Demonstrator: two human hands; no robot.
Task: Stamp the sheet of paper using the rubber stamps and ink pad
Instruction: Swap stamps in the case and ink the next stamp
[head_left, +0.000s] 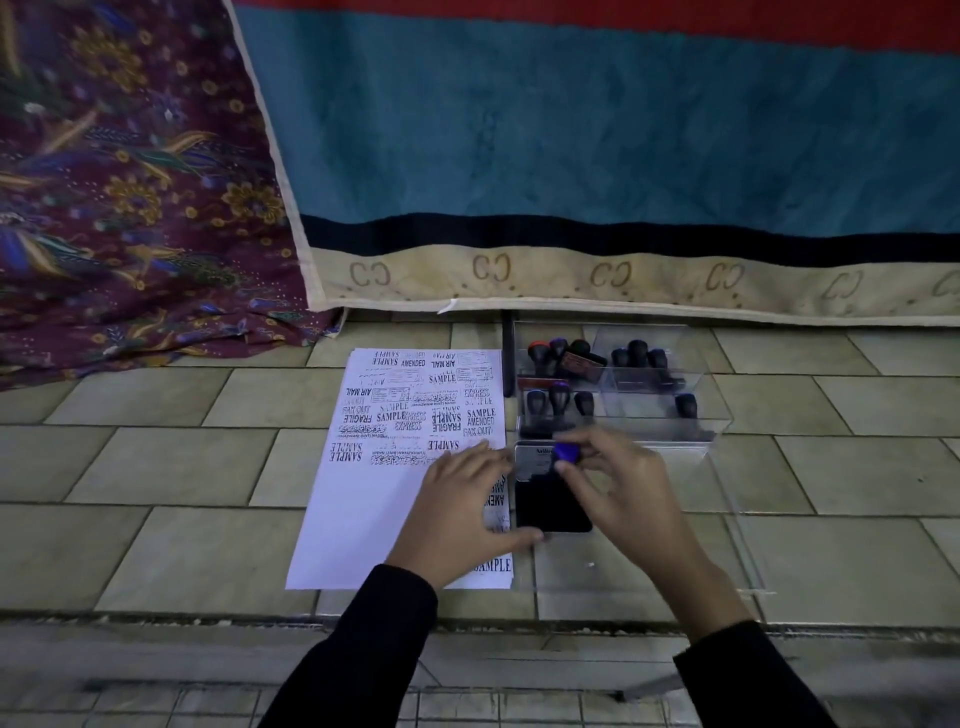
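- Right hand (631, 486) pinches a blue-topped rubber stamp (565, 453) by its knob with the fingertips. It's held over the far end of the ink pad (551, 506). Looks like the inking step; can't tell if the stamp face touches the pad, the fingers hide it.
- Left hand (462, 499) lies flat with fingers spread on the right side of the sheet of paper (363, 509). Its thumb sits at the pad's near left corner, likely pinning both sheet and pad so neither slides.
- Ink pad is open with its labelled lid (535, 457) flipped away from the person. It touches the sheet's right edge, so the travel from pad to paper is short.
- Sheet lies on the tiled floor (182, 467). The far half is crowded with prints (SAMPLE, AIR MAIL, FRAGILE, EXPRESS), with a few more down the right edge, and the near left is blank. Judged partway done, with room left for more.
- Clear acrylic organizer (644, 410) sits just beyond the pad. Spare stamps (638, 356) stand in its compartments handles up, which makes them easy to pick.
- Teal cloth (571, 130) and floral batik fabric (104, 182) hang behind, not involved.
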